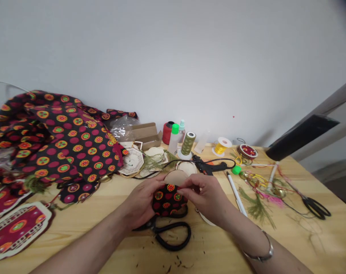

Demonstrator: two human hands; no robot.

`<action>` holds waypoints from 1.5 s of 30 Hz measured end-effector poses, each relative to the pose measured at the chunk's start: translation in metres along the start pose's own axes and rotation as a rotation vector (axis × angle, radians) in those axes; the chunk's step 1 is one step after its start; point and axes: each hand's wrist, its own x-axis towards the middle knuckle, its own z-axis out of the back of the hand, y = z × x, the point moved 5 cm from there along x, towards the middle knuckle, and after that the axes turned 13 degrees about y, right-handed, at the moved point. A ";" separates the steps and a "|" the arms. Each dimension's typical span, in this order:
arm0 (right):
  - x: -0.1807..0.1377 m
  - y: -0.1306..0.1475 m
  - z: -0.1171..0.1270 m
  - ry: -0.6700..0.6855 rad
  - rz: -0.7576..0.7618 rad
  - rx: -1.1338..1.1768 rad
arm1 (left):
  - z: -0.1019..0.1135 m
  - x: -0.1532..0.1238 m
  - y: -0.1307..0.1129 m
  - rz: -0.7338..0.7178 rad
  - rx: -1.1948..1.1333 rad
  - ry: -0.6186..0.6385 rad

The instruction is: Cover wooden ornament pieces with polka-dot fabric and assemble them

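Both my hands hold one small workpiece over the wooden table (pixel 84 224). It is a round wooden disc (pixel 176 177) with a piece of dark fabric with red and orange dots (pixel 167 199) laid against its lower part. My left hand (pixel 141 201) grips the fabric and disc from the left, fingers curled. My right hand (pixel 208 196) pinches the fabric's top right edge against the disc. Black scissors (pixel 169 230) lie on the table just below my hands.
A heap of the same dotted fabric (pixel 55 140) covers the left side, with fabric-covered shapes (pixel 17 228) in front. Thread spools (pixel 188 143), bottles, a black glue gun (pixel 209 166), a white pen (pixel 237 196), tassels and second scissors (pixel 315 207) lie behind and right.
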 end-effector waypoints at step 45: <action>0.001 -0.009 0.012 -0.164 0.049 -0.116 | -0.004 -0.004 0.003 0.092 0.025 0.094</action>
